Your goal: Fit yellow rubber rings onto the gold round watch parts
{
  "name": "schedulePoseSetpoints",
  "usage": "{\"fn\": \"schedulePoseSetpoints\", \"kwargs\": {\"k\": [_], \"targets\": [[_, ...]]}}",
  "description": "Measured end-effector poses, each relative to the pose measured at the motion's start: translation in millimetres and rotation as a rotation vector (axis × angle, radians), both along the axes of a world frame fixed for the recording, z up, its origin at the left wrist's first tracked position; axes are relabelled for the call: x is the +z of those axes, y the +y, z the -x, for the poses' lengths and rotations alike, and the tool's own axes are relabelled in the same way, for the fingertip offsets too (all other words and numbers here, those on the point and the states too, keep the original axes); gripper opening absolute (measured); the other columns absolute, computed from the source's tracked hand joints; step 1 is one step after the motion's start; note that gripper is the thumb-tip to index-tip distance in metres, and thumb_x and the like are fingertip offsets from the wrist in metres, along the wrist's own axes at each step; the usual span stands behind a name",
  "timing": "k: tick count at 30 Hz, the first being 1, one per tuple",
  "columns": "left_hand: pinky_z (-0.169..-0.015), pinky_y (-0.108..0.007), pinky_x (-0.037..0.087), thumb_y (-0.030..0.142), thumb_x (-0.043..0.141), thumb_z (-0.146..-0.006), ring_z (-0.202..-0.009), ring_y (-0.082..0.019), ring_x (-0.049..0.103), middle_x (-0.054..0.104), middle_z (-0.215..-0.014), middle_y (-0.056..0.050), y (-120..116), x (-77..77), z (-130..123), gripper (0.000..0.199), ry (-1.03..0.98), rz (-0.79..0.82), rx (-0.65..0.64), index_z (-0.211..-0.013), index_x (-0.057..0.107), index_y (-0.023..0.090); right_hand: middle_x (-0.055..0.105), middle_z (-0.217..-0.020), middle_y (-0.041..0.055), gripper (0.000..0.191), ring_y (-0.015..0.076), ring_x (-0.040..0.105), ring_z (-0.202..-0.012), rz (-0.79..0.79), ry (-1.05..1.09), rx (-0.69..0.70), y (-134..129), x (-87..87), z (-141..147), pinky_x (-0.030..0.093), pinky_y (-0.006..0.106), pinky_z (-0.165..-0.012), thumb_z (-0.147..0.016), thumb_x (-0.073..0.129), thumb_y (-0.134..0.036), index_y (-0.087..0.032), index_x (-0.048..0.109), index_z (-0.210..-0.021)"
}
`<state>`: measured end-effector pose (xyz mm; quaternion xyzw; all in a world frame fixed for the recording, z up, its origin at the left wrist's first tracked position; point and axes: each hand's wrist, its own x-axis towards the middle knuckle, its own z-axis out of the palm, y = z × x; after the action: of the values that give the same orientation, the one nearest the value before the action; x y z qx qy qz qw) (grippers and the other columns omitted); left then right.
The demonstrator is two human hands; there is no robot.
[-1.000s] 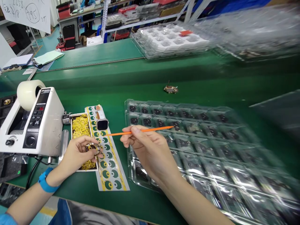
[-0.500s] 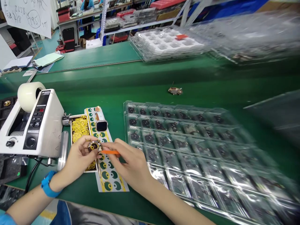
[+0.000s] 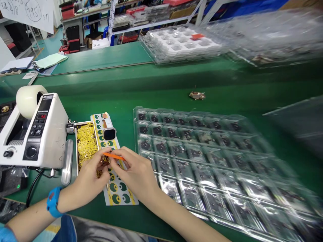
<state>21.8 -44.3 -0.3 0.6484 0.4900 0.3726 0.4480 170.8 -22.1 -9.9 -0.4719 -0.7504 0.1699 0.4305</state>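
Observation:
My left hand (image 3: pixel 91 176) is closed on a small round metal watch case (image 3: pixel 105 160), mostly hidden by the fingers. My right hand (image 3: pixel 138 174) grips a thin orange stick (image 3: pixel 113 156), whose tip lies over the top of the case. Both hands meet above a sheet of green and yellow stickers (image 3: pixel 108 200). On that sheet, just beyond the fingers, rests a square smartwatch (image 3: pixel 109 133) with a light strap. A narrow box of yellow rings (image 3: pixel 87 143) stands beside my left hand.
At left is a white tape dispenser (image 3: pixel 45 134) with a clear bar (image 3: pixel 67 163) near it. Clear trays of dark parts (image 3: pixel 186 153) spread over the right. Another metal case (image 3: pixel 197 95) lies behind them. Plastic trays (image 3: pixel 181 42) are stacked on the back ledge.
The watch case has been tilted and is now more covered by my fingers. The orange stick has risen from beside the case to across its top. The view has shifted slightly.

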Motion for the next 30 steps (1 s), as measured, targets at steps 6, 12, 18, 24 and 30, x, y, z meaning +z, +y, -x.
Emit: {"fn": "schedulePoseSetpoints", "kwargs": {"k": [6, 12, 18, 24, 30], "targets": [[-0.087, -0.035, 0.056, 0.006, 0.045, -0.082, -0.103, -0.023, 0.065, 0.064, -0.119, -0.012, 1.0, 1.8, 1.8, 0.050, 0.046, -0.047, -0.034, -0.130, 0.049, 0.017, 0.051, -0.057, -0.0045, 0.013, 0.0076, 0.038, -0.045, 0.076, 0.143, 0.082, 0.4, 6.8, 0.5, 0.029, 0.020, -0.042, -0.077, 0.048, -0.013, -0.018, 0.056, -0.068], [-0.069, -0.030, 0.057, 0.006, 0.045, -0.082, -0.084, -0.020, 0.068, 0.069, -0.094, -0.008, 3.4, 0.6, 3.2, 0.049, 0.053, 0.000, 0.010, -0.129, 0.049, 0.017, 0.054, -0.058, -0.0041, 0.014, 0.0076, 0.037, -0.044, 0.061, 0.177, 0.099, 1.1, 7.3, -2.3, 0.029, 0.020, -0.041, -0.082, 0.051, -0.012, -0.018, 0.059, -0.072], [-0.083, -0.038, 0.057, 0.009, 0.044, -0.085, -0.102, -0.024, 0.066, 0.063, -0.121, -0.015, 1.0, -1.0, 2.5, 0.049, 0.003, -0.015, -0.011, -0.132, 0.046, 0.018, 0.060, -0.064, -0.0016, 0.014, 0.0084, 0.040, -0.043, -0.101, 0.049, 0.050, 0.9, 1.0, -3.1, 0.032, 0.021, -0.043, -0.086, 0.050, -0.011, -0.017, 0.061, -0.081], [-0.091, -0.038, 0.054, 0.008, 0.044, -0.085, -0.109, -0.024, 0.063, 0.062, -0.125, -0.014, -0.2, 1.7, 0.0, 0.048, 0.016, -0.020, -0.037, -0.132, 0.046, 0.017, 0.056, -0.060, -0.0029, 0.014, 0.0096, 0.045, -0.045, -0.018, 0.023, 0.023, 1.0, 3.1, -0.7, 0.034, 0.022, -0.045, -0.080, 0.047, -0.011, -0.019, 0.057, -0.075], [-0.084, -0.035, 0.056, 0.009, 0.042, -0.086, -0.096, -0.021, 0.067, 0.065, -0.118, -0.012, -1.4, 6.5, -2.0, 0.049, 0.006, -0.013, -0.079, -0.134, 0.044, 0.018, 0.054, -0.058, -0.0038, 0.014, 0.0090, 0.039, -0.045, -0.037, 0.033, 0.032, 1.2, 2.4, 0.5, 0.034, 0.021, -0.045, -0.075, 0.044, -0.011, -0.020, 0.052, -0.070]]}}
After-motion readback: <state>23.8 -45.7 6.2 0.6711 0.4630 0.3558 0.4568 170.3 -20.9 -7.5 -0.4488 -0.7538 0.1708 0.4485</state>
